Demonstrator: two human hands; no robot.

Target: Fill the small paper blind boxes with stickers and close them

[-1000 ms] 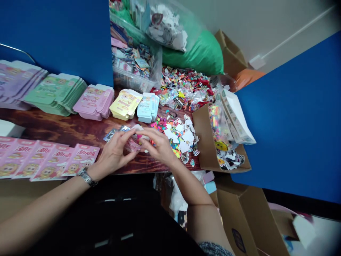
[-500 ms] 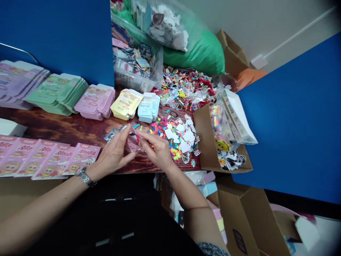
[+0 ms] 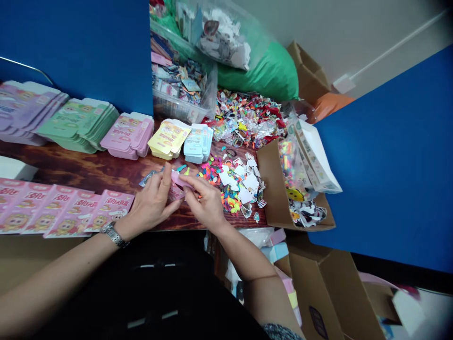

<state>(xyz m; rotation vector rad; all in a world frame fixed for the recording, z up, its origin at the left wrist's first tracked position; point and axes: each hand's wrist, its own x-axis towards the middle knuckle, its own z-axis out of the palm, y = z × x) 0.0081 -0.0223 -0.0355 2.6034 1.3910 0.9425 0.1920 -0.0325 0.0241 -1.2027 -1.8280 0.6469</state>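
Between my two hands is a small pink cardboard box (image 3: 176, 192), partly covered by fingers. My left hand (image 3: 153, 196) grips its left side, thumb below and fingers along the far edge. At the box's upper end, the fingers of my right hand (image 3: 205, 200) press on a pink flap. Just past my left hand, a small clear packet (image 3: 147, 177) lies on the table. Right of my right hand spread colourful small pieces (image 3: 212, 167) and white-backed stickers (image 3: 244, 182). Several pink printed boxes (image 3: 109, 210) lie in an overlapping row to the left.
Stacks of flat purple, green (image 3: 72, 123), pink, yellow (image 3: 168, 137) and blue cartons line the back of the wooden table (image 3: 85, 165). Behind stands a clear bin (image 3: 184, 101) of cards beside a heap of trinkets (image 3: 247, 113). An open cardboard box (image 3: 271, 184) stands at right.
The pink flap at the box's upper end has folded over, where the end stood more open before. My right fingers have shifted slightly left onto it.
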